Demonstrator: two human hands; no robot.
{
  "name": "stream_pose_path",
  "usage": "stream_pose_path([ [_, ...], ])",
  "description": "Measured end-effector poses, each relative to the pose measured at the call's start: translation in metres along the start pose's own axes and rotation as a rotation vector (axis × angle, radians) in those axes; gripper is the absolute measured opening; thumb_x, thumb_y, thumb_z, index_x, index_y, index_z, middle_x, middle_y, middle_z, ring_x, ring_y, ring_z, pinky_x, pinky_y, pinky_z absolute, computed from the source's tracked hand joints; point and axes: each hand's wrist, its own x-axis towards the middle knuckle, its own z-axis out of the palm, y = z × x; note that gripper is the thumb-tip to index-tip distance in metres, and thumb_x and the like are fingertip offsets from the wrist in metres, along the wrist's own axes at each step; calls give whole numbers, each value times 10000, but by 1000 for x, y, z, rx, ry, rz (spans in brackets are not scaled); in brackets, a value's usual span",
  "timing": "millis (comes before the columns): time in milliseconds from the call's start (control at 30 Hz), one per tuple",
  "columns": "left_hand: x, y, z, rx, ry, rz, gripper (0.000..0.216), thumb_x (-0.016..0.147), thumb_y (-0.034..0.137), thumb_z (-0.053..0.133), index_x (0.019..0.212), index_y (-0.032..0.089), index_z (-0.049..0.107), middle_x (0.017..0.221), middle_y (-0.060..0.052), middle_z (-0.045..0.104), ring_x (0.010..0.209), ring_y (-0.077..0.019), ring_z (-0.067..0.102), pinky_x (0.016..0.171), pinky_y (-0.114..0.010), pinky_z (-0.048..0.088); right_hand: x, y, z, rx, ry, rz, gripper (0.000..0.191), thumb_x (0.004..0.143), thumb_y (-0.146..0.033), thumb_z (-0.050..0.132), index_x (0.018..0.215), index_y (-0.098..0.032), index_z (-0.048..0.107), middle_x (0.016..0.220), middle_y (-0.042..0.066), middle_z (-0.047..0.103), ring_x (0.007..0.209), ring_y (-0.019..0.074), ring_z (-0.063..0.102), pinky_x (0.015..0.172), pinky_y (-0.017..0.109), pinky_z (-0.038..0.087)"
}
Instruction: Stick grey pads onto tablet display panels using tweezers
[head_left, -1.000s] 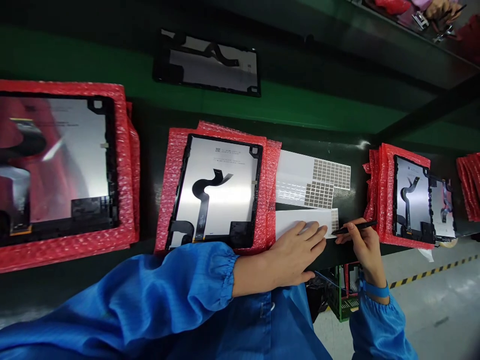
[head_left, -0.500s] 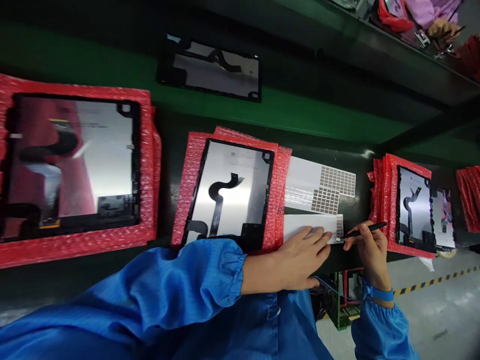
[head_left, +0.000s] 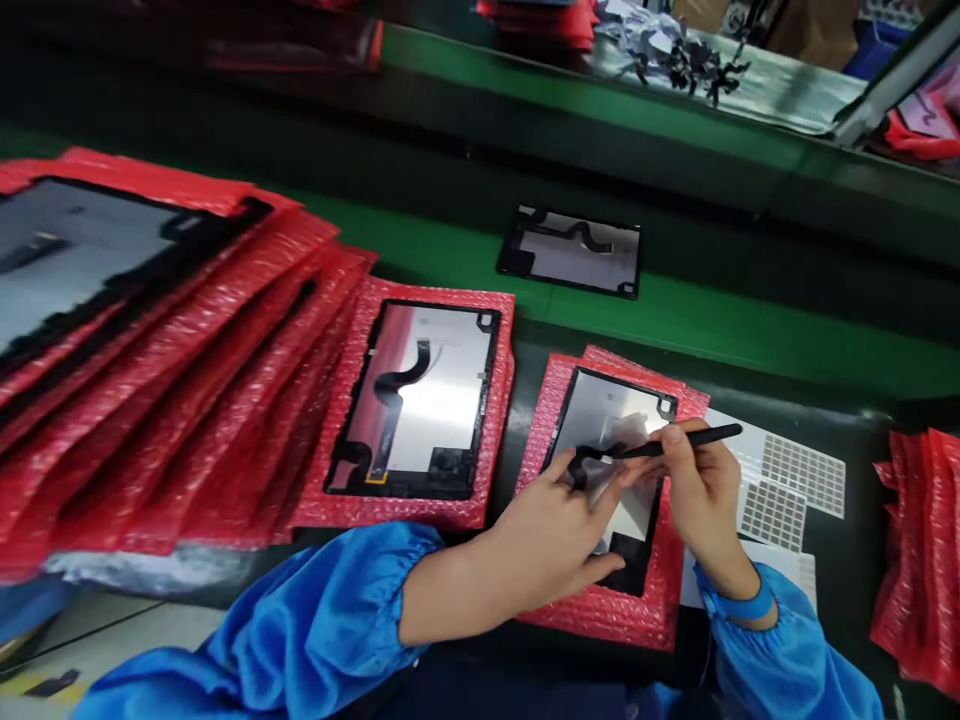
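A tablet-sized display panel (head_left: 636, 520) with a silvery back and black frame lies on red bubble-wrap sleeves (head_left: 660, 610). My right hand (head_left: 701, 490) is closed around slim black tweezers (head_left: 694, 438), their tip pointing left at the panel's black flex cable (head_left: 585, 462). My left hand (head_left: 551, 535) rests over the panel's lower left, fingers spread, with fingertips at the cable near the tweezer tip. Whether anything small is between the tips is too fine to see. White sticker sheets with small grey squares (head_left: 804, 475) lie to the right, partly under my right forearm.
Another display panel (head_left: 442, 400) lies on red wrap to the left, beside a fanned stack of red sleeves (head_left: 225, 400). One more panel (head_left: 574, 255) lies on the green strip behind. Red sleeves (head_left: 922, 550) stand at right. Above, a shelf holds black cables (head_left: 686, 65).
My right hand has moved left with the tweezers, from the sticker sheet to the display panel. My left hand has left the sheet and is now on the panel. The view has swung left.
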Motion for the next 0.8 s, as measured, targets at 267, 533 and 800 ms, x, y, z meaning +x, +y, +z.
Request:
stream_pose_path([
  [267, 3, -20, 13, -29, -8, -22, 846, 885, 763, 648, 1393, 88, 617, 812, -109, 809, 729, -302, 773, 1230, -516, 330, 35, 29, 47, -177, -7, 53, 425, 995, -648, 642, 961, -225, 645, 729, 59, 798, 626, 244, 806, 566, 335, 686],
  [533, 4, -23, 13, -89, -38, -22, 868, 865, 772, 677, 1393, 84, 638, 677, -64, 772, 593, -278, 726, 1165, -506, 388, 38, 29, 45, -213, 21, 82, 410, 1000, -627, 652, 965, -219, 669, 740, 72, 805, 613, 257, 801, 521, 336, 672],
  [800, 6, -24, 11, -101, -38, -15, 820, 842, 773, 701, 1313, 103, 688, 701, -66, 780, 576, -264, 716, 1181, -496, 382, 36, 31, 45, -245, 28, 92, 400, 1000, -626, 654, 966, -228, 684, 760, 73, 813, 624, 263, 805, 543, 356, 686],
])
